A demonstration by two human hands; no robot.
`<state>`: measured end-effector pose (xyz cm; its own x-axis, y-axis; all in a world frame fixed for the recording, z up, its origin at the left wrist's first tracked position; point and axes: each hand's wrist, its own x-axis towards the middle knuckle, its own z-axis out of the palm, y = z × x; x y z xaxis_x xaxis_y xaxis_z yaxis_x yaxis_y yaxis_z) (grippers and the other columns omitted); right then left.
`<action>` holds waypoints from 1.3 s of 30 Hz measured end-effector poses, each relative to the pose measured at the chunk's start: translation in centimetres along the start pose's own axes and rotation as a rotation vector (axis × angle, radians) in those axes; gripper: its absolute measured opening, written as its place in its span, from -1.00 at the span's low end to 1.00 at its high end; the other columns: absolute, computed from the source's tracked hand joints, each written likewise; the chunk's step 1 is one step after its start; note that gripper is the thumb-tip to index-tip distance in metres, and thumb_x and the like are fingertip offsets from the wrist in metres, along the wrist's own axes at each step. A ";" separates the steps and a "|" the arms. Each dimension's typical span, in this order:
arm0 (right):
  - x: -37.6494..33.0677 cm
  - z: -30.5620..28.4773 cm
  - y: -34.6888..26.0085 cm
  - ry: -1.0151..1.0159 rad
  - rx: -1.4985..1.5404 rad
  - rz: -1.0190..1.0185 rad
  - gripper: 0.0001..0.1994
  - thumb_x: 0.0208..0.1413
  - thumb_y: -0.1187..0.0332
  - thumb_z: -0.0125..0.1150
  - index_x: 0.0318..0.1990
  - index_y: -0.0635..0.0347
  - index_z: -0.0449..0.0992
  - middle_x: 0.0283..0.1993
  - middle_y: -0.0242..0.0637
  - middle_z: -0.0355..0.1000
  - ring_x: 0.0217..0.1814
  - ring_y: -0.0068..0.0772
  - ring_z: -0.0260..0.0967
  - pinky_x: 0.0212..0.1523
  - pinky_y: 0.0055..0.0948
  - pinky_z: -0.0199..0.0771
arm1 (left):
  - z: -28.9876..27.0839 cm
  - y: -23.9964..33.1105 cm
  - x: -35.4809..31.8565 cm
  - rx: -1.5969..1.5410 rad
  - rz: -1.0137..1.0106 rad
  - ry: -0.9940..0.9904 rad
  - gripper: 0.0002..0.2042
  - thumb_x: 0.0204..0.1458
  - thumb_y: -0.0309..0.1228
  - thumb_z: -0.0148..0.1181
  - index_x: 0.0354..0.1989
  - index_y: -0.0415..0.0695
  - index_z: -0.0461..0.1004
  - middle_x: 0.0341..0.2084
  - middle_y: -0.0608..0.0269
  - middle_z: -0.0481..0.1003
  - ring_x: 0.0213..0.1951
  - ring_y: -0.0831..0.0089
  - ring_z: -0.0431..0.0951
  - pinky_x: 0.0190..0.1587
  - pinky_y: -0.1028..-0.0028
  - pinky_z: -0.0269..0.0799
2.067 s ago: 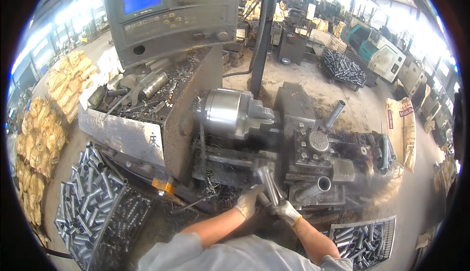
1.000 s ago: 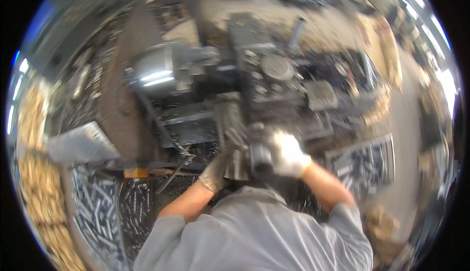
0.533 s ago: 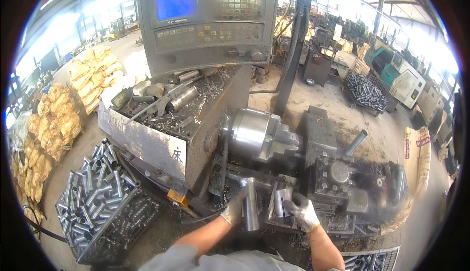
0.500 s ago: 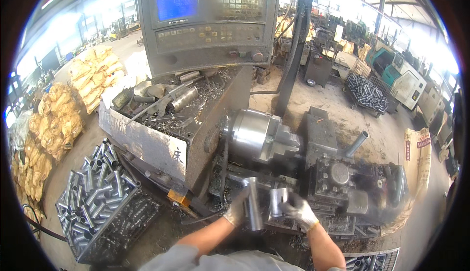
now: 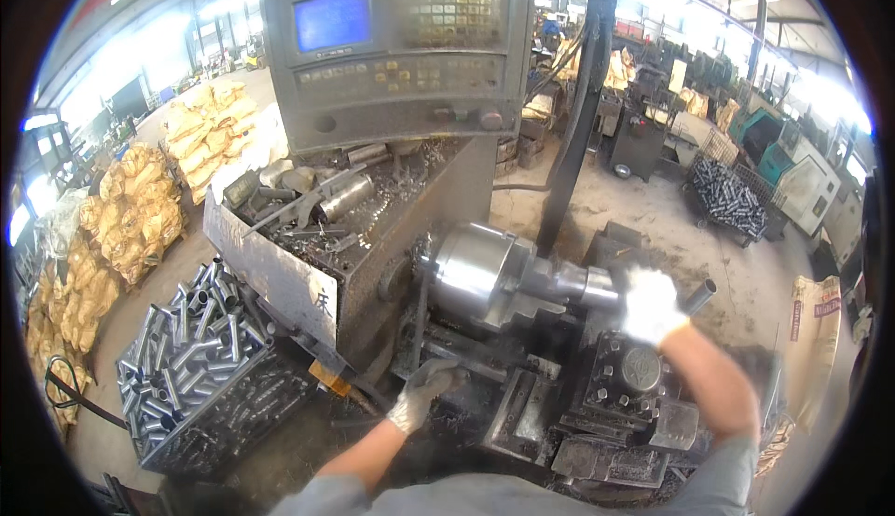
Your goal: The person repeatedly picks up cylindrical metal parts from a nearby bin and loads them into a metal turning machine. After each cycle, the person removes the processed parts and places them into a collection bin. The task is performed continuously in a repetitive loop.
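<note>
At the right of the lathe chuck (image 5: 480, 269), my gloved right hand (image 5: 651, 306) closes around the outer end of a shiny metal tube (image 5: 597, 288). The tube lies level, its inner end at the chuck jaws (image 5: 536, 283); how deep it sits is hidden. Glare washes out the fingers of that hand. Lower left, my gloved left hand (image 5: 424, 393) hovers beside the machine bed with fingers stretched out to the right, holding nothing that shows. Just below the right hand stands the bolted tool post (image 5: 641, 367).
A metal bin (image 5: 200, 423) heaped with cut tubes stands at the left. The control panel (image 5: 401, 59) with a blue screen rises ahead. Tools and metal chips lie on the headstock cover (image 5: 317, 218). Another tube (image 5: 699, 295) sticks up behind the tool post. Yellow sacks (image 5: 140, 208) are piled far left.
My right hand has moved up and right to the chuck, where a tube now shows at the jaws. My left hand has let go of the tube it held and moved slightly left.
</note>
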<state>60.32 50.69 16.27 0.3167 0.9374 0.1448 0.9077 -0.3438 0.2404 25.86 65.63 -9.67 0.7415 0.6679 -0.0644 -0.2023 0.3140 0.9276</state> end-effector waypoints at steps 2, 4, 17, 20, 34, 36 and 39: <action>3.1 2.7 3.1 -0.099 -0.199 -0.085 -0.61 -0.05 0.27 0.45 -0.03 0.18 0.66 -0.17 -0.06 0.68 -0.10 -0.02 0.68 -0.03 -0.13 0.68 | -3.0 -3.1 -2.2 0.055 -0.097 0.107 -0.49 0.37 -0.24 0.22 0.32 -0.40 0.37 0.10 -0.13 0.58 0.08 0.09 0.67 0.23 0.09 0.58; 4.9 6.5 4.9 -0.178 -0.334 -0.213 -0.88 0.05 0.32 0.33 -0.32 0.04 0.75 -0.25 -0.10 0.70 -0.16 -0.05 0.69 -0.08 -0.15 0.68 | -5.9 -5.5 -4.6 -0.015 -0.141 0.211 -0.55 0.28 -0.36 0.30 0.24 -0.38 0.44 0.02 -0.12 0.62 -0.04 0.16 0.71 0.06 0.23 0.68; 9.4 16.9 4.4 -0.661 0.623 -0.049 -0.36 -0.14 0.03 0.56 0.04 0.31 0.64 -0.17 0.01 0.69 -0.14 -0.05 0.67 -0.07 -0.13 0.64 | -14.9 -3.0 -10.4 -0.178 0.021 0.916 -0.63 0.38 0.05 0.10 -0.07 -0.01 0.57 -0.37 0.26 0.57 -0.34 0.31 0.56 -0.25 0.28 0.46; 9.1 17.3 4.8 -0.787 0.257 -0.063 -0.57 -0.19 0.10 0.58 -0.28 0.30 0.73 -0.32 -0.11 0.68 -0.35 -0.22 0.64 -0.28 -0.21 0.62 | -15.7 -0.4 -10.2 -0.450 -0.046 1.017 -0.67 0.39 0.02 0.06 -0.05 0.05 0.55 -0.43 0.35 0.48 -0.41 0.38 0.48 -0.29 0.32 0.41; -2.1 4.5 0.4 0.125 0.747 0.148 -0.49 0.11 0.32 0.32 0.24 0.29 0.54 0.02 0.08 0.67 -0.05 -0.15 0.70 -0.02 -0.25 0.68 | -19.1 -1.5 -11.1 0.797 0.063 1.195 -0.54 0.41 -0.10 0.12 0.15 -0.31 0.52 -0.20 0.00 0.64 -0.16 0.26 0.65 -0.13 0.32 0.56; -8.0 2.0 -2.7 0.335 0.817 0.101 -0.58 0.07 0.45 0.31 0.13 0.33 0.61 -0.07 -0.04 0.71 -0.16 -0.26 0.72 -0.10 -0.29 0.72 | -15.4 2.4 -10.4 1.140 0.548 1.106 -0.55 0.35 -0.32 0.24 0.24 -0.43 0.43 0.00 -0.24 0.59 0.05 0.00 0.64 0.16 0.17 0.57; -15.5 1.2 -8.1 0.254 0.949 0.094 -0.63 0.03 0.53 0.33 0.04 0.38 0.65 -0.09 -0.06 0.71 -0.09 -0.28 0.72 -0.02 -0.31 0.74 | -8.5 10.6 -5.6 1.234 1.132 0.782 -0.69 0.29 -0.51 0.19 0.12 -0.46 0.45 0.01 -0.31 0.56 0.05 -0.20 0.61 0.18 0.03 0.55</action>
<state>48.44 39.04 10.97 0.4309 0.8307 0.3525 0.7614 -0.1251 -0.6361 14.15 70.89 -2.61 0.0988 0.4175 0.9033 0.4614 -0.8235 0.3301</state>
